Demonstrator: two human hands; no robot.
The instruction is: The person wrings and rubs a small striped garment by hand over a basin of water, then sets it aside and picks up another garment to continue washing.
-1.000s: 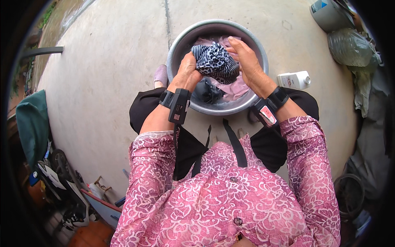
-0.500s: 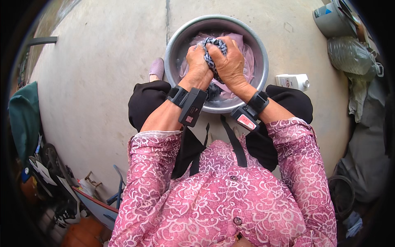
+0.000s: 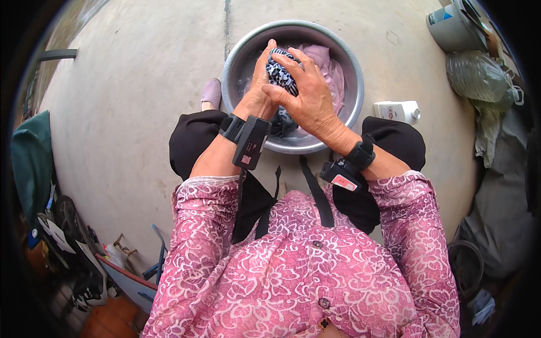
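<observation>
A round metal basin [image 3: 356, 96] stands on the ground in front of me, with pink cloth [image 3: 332, 70] lying in it. Over the basin, a bunched black-and-white patterned cloth [image 3: 280, 73] is gripped between my two hands. My left hand [image 3: 260, 84] presses against the cloth's left side, its fingers partly hidden behind it. My right hand [image 3: 309, 98] cups the right side with curved fingers, its thumb reaching toward the left hand. The lower end of the dark cloth [image 3: 283, 124] hangs beneath my wrists.
A white bottle [image 3: 397, 111] lies to the right of the basin. Farther right are a grey bucket [image 3: 455, 28] and a large clear plastic jug [image 3: 476, 76]. Dark and green items crowd the left edge, near a blue-framed object [image 3: 159, 253]. My knees flank the basin.
My right hand has loosened from a tight squeeze, its fingers now spread more around the patterned cloth. The left fingers have straightened upward, and the bundle has shifted slightly left.
</observation>
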